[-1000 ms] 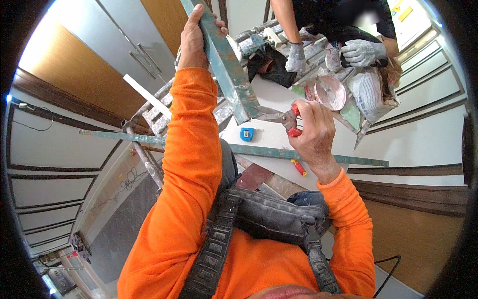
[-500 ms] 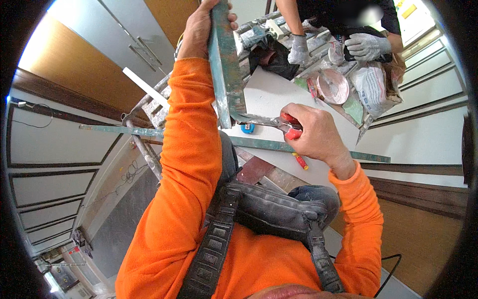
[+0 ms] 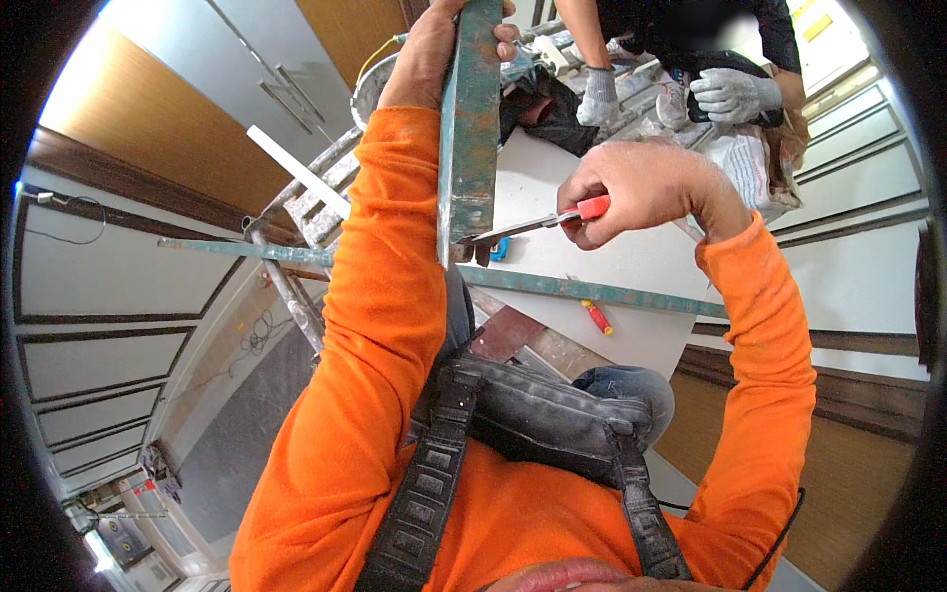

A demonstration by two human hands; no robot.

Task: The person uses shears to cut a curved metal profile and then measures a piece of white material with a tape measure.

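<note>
Green metal channel (image 3: 473, 138) stands out in mid-frame, slanting slightly, gripped at its far end, with its near end above the left part of a white board (image 3: 641, 257). Farthest left, the tip of a long, thin green strip (image 3: 631, 291) juts past a paint-spattered metal frame (image 3: 301, 316); the strip passes behind the orange left sleeve (image 3: 390, 266) and runs on across the board. A narrow white length (image 3: 296, 170) leans over the frame. Next comes the left hand (image 3: 426, 59), its fingers curled around the channel, the tips showing along its right side. At the channel's near end, beside a small bent flap, are the blades of red-handled snips (image 3: 543, 223); whether metal sits between them I cannot tell. Just behind, a blue tape measure (image 3: 501, 249) is partly hidden. The right hand (image 3: 641, 183) has its fingers closed about the snips' handles. Below it, a red-and-yellow tool handle (image 3: 597, 318) lies between the strip and the board's near edge. Beyond the board's far edge, a co-worker's grey-gloved hands (image 3: 735, 94) are apart, and a white bag (image 3: 740, 168) sits at far right.
</note>
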